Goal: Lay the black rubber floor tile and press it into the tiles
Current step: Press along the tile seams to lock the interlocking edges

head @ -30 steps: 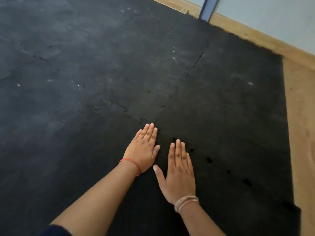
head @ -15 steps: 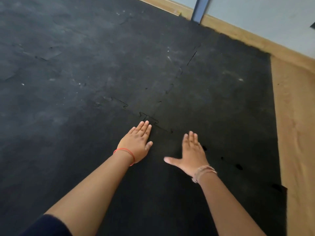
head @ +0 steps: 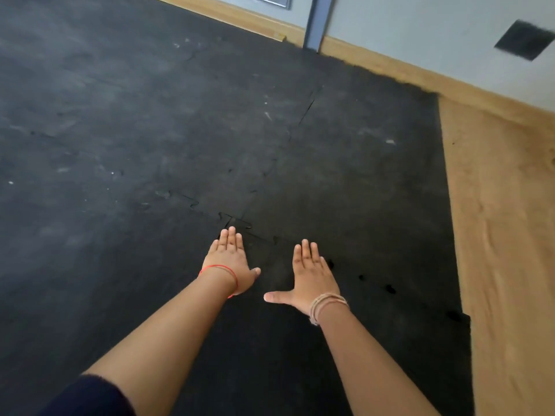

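Palms of left hand (head: 229, 264) and right hand (head: 312, 279) face down, hidden; tile (head: 300, 355) cut off below.

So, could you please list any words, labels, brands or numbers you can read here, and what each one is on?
None: no readable text anywhere in this view.
The black rubber floor tile, the neighbouring tiles and the wall carry no print.
The dark square on the wall looks blank and blurred.

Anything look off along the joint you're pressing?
Yes. Right of the right hand, dark gaps still show along the tile joint, so the tabs there look unseated. Left hand side looks closed.
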`<state>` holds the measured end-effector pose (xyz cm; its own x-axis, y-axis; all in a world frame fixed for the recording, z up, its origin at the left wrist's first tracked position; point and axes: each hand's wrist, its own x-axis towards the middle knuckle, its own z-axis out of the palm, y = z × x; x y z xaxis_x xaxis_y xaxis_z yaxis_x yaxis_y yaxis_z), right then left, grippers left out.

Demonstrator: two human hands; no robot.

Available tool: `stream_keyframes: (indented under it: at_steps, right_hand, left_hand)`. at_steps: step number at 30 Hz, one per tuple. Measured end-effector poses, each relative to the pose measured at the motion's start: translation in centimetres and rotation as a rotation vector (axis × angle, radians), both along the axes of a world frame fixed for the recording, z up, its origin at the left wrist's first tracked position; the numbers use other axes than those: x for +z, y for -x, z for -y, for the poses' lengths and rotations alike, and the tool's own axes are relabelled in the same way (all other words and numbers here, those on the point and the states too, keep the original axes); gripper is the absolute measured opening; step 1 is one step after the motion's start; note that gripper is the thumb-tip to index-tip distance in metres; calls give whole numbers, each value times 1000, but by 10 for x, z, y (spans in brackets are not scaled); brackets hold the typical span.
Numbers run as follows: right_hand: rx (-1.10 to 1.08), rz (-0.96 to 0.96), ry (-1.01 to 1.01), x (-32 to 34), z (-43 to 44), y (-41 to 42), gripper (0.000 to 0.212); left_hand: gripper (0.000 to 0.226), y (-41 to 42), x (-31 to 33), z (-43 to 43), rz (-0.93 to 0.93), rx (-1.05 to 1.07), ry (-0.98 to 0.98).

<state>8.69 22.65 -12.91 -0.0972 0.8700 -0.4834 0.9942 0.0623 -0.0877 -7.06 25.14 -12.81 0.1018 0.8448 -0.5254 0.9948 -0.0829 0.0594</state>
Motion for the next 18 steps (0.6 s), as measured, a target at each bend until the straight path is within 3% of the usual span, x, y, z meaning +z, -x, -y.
stream_keyframes:
  at_steps: [3, 6, 12, 18]
  right_hand:
    - [-109, -49, -177, -11, 34, -18, 111]
    - [-161, -43, -230, -22, 68, -44, 120]
    - [-100, -29, -126, -20, 60, -56, 125]
    - [-84, -37, 102, -4, 29, -59, 126]
  left_hand:
    - [70, -29, -1, 20, 109, -185, -74]
    - [64, -64, -8, 40, 178, -320, -81]
    - [68, -76, -15, 36, 65, -314, -63]
    - [74, -84, -5, 25, 18, -340, 25]
